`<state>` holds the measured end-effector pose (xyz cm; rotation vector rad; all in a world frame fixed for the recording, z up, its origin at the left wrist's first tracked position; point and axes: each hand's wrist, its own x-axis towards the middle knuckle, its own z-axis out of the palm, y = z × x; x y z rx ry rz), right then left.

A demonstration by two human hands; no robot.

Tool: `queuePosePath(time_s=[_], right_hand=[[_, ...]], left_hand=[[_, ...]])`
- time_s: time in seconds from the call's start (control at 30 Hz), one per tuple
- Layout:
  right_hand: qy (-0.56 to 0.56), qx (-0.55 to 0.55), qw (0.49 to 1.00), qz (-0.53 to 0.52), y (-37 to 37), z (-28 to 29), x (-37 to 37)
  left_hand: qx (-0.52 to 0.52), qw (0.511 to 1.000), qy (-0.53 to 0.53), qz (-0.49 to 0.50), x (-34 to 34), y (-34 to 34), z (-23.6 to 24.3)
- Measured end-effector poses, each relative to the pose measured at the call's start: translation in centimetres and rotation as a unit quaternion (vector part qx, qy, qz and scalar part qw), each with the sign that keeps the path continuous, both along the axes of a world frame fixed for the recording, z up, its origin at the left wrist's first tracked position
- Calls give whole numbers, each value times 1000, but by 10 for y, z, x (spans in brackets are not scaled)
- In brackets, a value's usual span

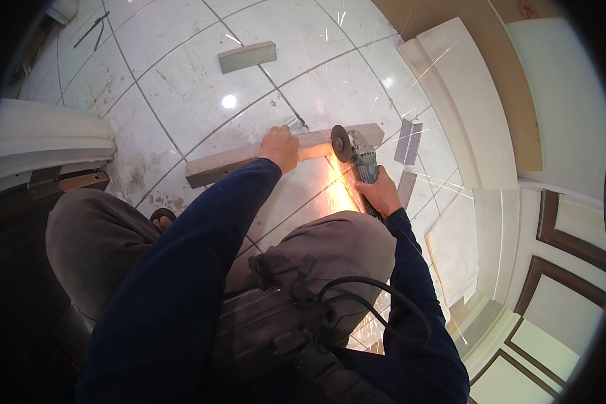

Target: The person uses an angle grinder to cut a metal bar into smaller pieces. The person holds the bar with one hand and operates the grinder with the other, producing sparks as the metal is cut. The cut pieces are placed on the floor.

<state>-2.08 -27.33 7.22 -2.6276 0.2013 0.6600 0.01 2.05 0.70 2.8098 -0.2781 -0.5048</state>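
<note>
My left hand (280, 147) grips a long grey metal bar (207, 172) lying slantwise across the floor tiles. My right hand (379, 192) is wrapped round the body of an angle grinder (365, 163), whose dark disc (341, 143) is at the bar, right of my left hand. Bright orange sparks (341, 193) stream down from there toward my right knee, and some streaks fly up and right. A short angled metal piece (409, 141) lies just right of the grinder, with another grey strip (405, 188) below it.
A grey block (247, 57) lies on the tiled floor (168, 81) farther forward. Pale boards and a brown panel (525, 114) stand at right, above dark-trimmed panels (565, 283). A white ledge with metal fittings (47, 145) is at left. My bent knees (87, 236) fill the lower middle.
</note>
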Motion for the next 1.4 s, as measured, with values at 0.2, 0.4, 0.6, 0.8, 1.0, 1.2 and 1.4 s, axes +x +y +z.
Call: queuePosePath(time_s=[0.2, 0.4, 0.6, 0.8, 1.0, 1.2, 1.4], right_hand=[[-10, -9, 1000, 6, -2, 2, -9], [9, 14, 999, -27, 5, -2, 1], [16, 48, 998, -29, 17, 4, 18], [22, 23, 999, -35, 14, -2, 21], [25, 26, 999, -26, 14, 6, 17], [18, 13, 999, -28, 10, 6, 5], [39, -10, 999, -22, 8, 12, 3]], left_hand=[[-8, 1000, 11, 7, 2, -2, -1], [-6, 1000, 14, 9, 2, -2, 0], [-10, 1000, -5, 14, 0, 0, -7], [-11, 1000, 18, -3, 3, -1, 0], [-14, 1000, 13, 12, 2, 0, 0], [-4, 1000, 7, 0, 2, -1, -1], [-8, 1000, 19, 12, 2, -1, 0]])
